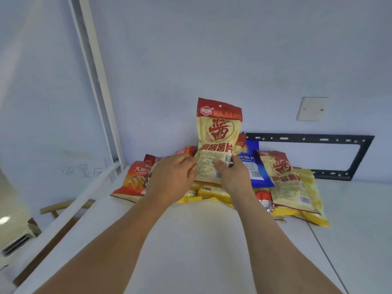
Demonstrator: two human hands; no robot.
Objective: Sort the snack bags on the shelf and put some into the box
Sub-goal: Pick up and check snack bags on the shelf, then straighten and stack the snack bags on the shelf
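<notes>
Both hands lift a cream-and-red snack bag (218, 141) upright at centre frame, above the pile of bags (292, 187) on the white shelf (191, 240).

The left hand (171, 177) and right hand (231, 175) pinch its lower corners; keeping it upright should avoid dragging its neighbours. No box is visible.

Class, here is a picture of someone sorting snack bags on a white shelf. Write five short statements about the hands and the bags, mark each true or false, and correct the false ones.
1. Both hands hold the upright MAJIANG chip bag by its lower part. True.
2. The left hand rests flat on the shelf. False: it grips the bag's lower left edge.
3. A second bag of the same design lies to the right in the pile. True.
4. The blue bag lies left of the held bag. False: it lies on the right, beside the right hand.
5. A box stands on the shelf. False: none is in view.
</notes>
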